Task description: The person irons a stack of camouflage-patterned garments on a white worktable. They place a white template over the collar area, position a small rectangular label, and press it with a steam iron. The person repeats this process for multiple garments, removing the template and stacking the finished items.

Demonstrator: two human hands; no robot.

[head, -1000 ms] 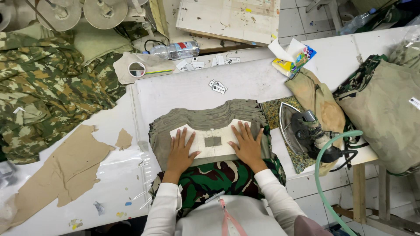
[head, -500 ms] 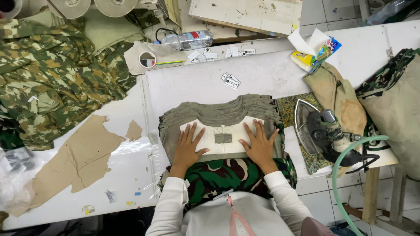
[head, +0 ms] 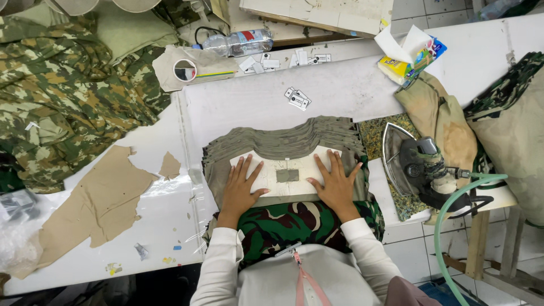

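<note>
Both hands lie flat on a pale card shape (head: 286, 171) that sits on top of a stack of olive green cloth pieces (head: 283, 141), right in front of the person on the white table (head: 340, 90). The left hand (head: 241, 190) has its fingers spread, and so does the right hand (head: 334, 184) (nothing is pinched). A small grey square (head: 287, 175) shows between the hands. An iron (head: 411, 164) rests just to the right. Camouflage cloth (head: 62, 85) is piled far left.

One iron (head: 416, 164), one bottle (head: 238, 42) (plastic), two hands (head: 289, 184).
</note>
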